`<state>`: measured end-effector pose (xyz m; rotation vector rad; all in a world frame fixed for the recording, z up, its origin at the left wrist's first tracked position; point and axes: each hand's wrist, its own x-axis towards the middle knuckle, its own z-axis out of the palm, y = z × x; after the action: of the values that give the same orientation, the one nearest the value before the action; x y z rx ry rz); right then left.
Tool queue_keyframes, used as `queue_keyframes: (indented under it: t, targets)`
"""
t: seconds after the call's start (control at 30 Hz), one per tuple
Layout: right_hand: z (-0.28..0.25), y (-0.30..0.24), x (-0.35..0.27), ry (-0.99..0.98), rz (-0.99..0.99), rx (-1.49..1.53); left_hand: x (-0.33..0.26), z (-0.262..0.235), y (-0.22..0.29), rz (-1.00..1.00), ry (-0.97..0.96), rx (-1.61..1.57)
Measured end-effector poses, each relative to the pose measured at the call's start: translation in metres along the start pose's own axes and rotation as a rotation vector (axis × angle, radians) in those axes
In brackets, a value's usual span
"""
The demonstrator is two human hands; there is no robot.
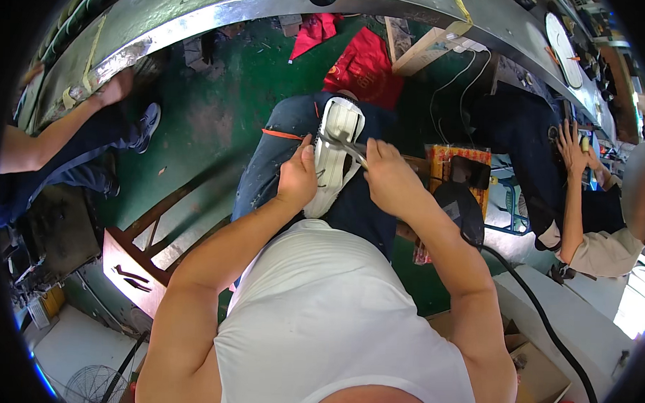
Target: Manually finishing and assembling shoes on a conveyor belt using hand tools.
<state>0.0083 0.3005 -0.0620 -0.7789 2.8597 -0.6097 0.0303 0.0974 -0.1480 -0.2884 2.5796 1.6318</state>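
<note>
On my lap lies a shoe (331, 166) with its pale, sole-less underside turned up and its toe end pointing away from me. My left hand (298, 174) is closed on the shoe's left edge, thumb up. In my right hand (393, 177) are metal pliers (347, 145), gripped by the handles, with their curved head lying over the middle of the shoe's underside. The jaws' exact bite is too small to make out. An orange strap (281, 135) crosses my dark trousers left of the shoe.
A metal-edged workbench (237, 14) curves across the far side. Red cloth (363, 68) lies beyond my knees. One co-worker's arm (62, 132) is at the left; another person's hand (571, 148) is at the right, near a white sole (562, 50). A black hose (539, 308) runs at my right.
</note>
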Motion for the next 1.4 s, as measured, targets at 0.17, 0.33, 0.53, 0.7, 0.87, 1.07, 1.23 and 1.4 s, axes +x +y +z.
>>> queue_keyframes:
  t: [0.17, 0.33, 0.53, 0.7, 0.87, 1.07, 1.23, 1.4]
  targets:
    - [0.015, 0.01, 0.009, -0.158, 0.134, -0.025, 0.001, -0.008, 0.002, 0.136, -0.144, 0.15]
    - [-0.029, 0.025, 0.021, -0.67, 0.527, 0.494, 0.006, -0.021, 0.019, 0.135, -0.369, 0.44]
    - [0.009, 0.031, 0.042, 0.021, 0.267, 0.54, 0.014, -0.028, 0.05, 0.041, -0.547, 0.618]
    - [0.009, 0.028, 0.037, -0.307, 0.246, 0.293, 0.01, -0.041, 0.066, 0.056, -0.612, 0.628]
    - [-0.005, 0.011, 0.019, -0.365, 0.34, 0.525, -0.036, -0.03, -0.006, -0.288, -0.19, -0.131]
    - [-0.004, -0.012, 0.003, -0.515, 0.358, 0.441, -0.039, -0.037, 0.001, -0.135, -0.319, -0.011]
    - [0.02, -0.029, -0.027, -0.427, 0.215, 0.251, -0.04, -0.037, -0.02, -0.098, -0.404, -0.032]
    - [0.008, -0.037, -0.032, -0.383, 0.241, 0.305, -0.044, -0.04, 0.015, -0.141, -0.54, -0.018]
